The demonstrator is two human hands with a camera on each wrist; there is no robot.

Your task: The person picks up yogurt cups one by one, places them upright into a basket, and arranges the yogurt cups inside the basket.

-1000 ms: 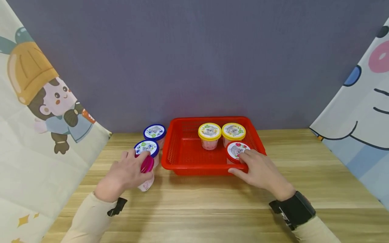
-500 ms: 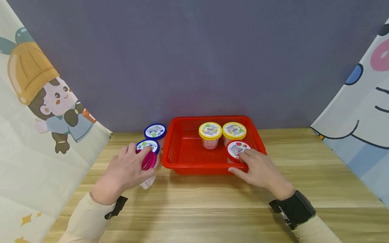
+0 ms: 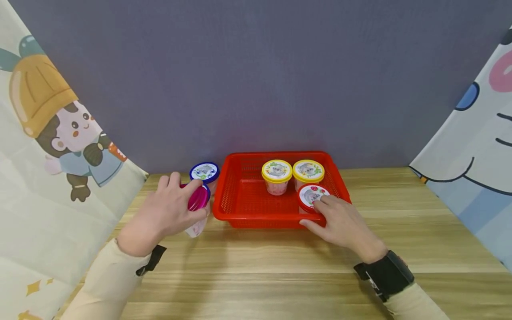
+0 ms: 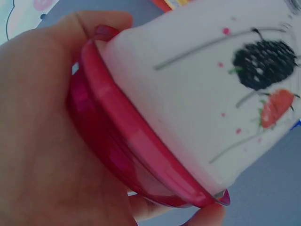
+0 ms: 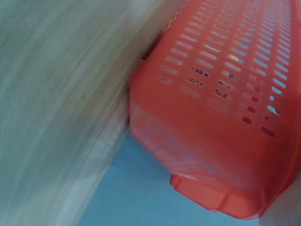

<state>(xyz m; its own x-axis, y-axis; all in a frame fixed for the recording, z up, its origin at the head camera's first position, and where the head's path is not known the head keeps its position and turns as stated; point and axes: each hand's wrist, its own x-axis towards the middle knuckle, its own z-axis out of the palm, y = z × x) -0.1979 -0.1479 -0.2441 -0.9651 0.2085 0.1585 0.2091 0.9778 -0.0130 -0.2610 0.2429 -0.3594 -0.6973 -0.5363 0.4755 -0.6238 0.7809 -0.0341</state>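
Observation:
My left hand grips a small tub by its glossy magenta lid, the tub tilted with its base toward the front. In the left wrist view a blackberry and a strawberry show on its white side, with fingers curled around the lid. Behind it a blue-lidded tub is mostly hidden. My right hand straddles the front right rim of the red basket, thumb outside, fingers over a red-lidded tub inside. The right wrist view shows mainly the basket's outer side.
Two yellow-lidded tubs, one at left and one at right, stand farther back in the basket. Another blue-lidded tub stands on the wooden table left of the basket. A grey wall rises behind.
My left hand has moved slightly away from me and to the right with the magenta-lidded tub, covering more of the nearer blue-lidded one. My right hand has stayed at the basket's rim.

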